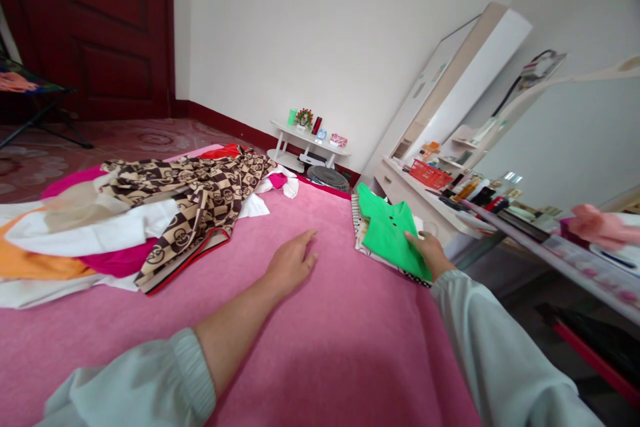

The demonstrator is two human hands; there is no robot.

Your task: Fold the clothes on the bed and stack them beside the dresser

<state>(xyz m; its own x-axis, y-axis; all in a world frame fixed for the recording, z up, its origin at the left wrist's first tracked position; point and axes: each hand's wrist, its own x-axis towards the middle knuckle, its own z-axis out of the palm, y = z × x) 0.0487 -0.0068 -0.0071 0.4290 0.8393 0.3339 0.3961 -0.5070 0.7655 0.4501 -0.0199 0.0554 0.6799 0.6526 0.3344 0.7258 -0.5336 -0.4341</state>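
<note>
My right hand (431,253) is at the near right edge of a folded green shirt (390,221) with dark buttons, its fingers closed on the cloth. The shirt lies on top of a small stack of folded clothes (358,232), whose striped and patterned edges show below it. My left hand (293,263) holds nothing; it is over the pink bedspread (330,320) with its fingers apart. To the left of it lies a loose heap of clothes, with a brown-and-cream checked garment (200,197) on top and white (95,230), orange (40,257) and magenta (117,261) pieces beneath.
A dressing table with a red basket (430,174), bottles and a mirror (575,133) stands along the right side. Beyond the bed is a low white shelf (310,136) with small items and a round dark object (327,177). A folding stool (40,97) stands by the dark red door (110,33).
</note>
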